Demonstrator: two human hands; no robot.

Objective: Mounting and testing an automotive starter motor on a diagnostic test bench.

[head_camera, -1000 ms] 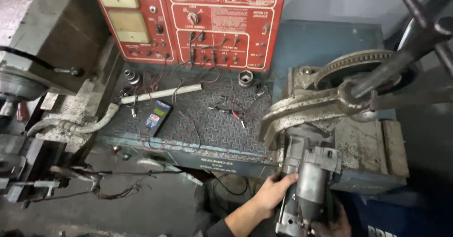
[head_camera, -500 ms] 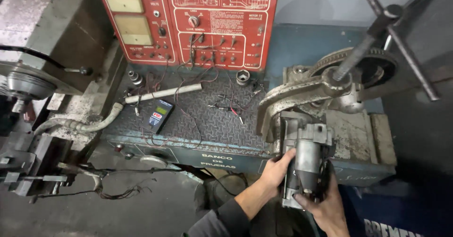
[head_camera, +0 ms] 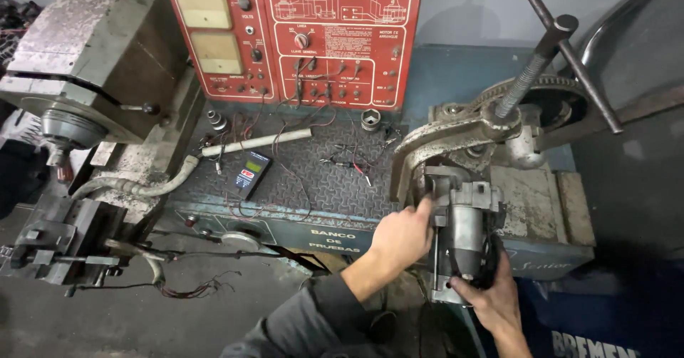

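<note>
Both hands now grip a grey starter motor [head_camera: 467, 233] under the bench [head_camera: 299, 180] clamp: left hand [head_camera: 402, 233] closed on its side, right hand [head_camera: 491, 297] newly cupping its lower end, steadying it.

Grey wall [head_camera: 470, 9] behind a grimy concrete floor [head_camera: 142, 322].

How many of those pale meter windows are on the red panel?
2. One meter window sits at the top left of the red panel; the other meter window is directly below it. More could lie above the picture's edge.
</note>
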